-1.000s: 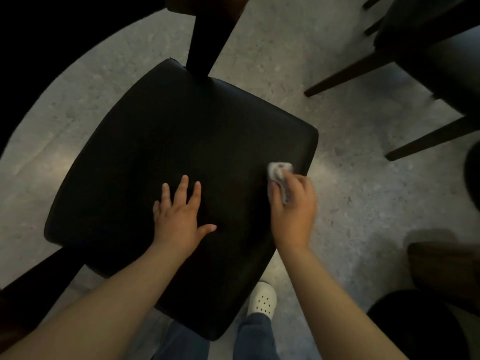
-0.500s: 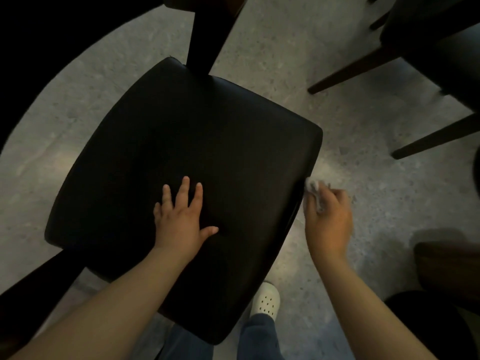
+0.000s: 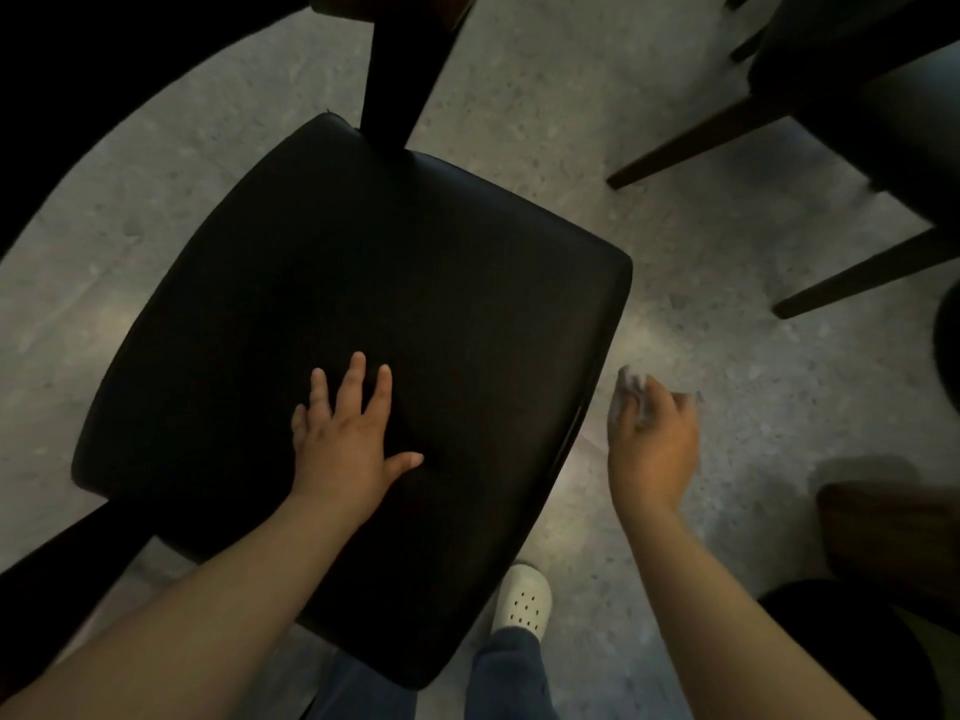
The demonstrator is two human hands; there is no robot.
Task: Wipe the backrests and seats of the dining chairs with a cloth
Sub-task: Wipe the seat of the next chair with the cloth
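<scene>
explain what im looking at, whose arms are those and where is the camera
No machine here: these are a person's two bare arms, filmed by a wide-angle camera worn on their head, looking down. The big black shape is a dining chair seat, seen from above, on a speckled grey floor. The left hand lies flat on the seat with fingers spread. The right hand is past the seat's edge, over the floor, and grips a small pale cloth; both look blurred. Below is the person's white clog. The legs of another chair show at upper right.
</scene>
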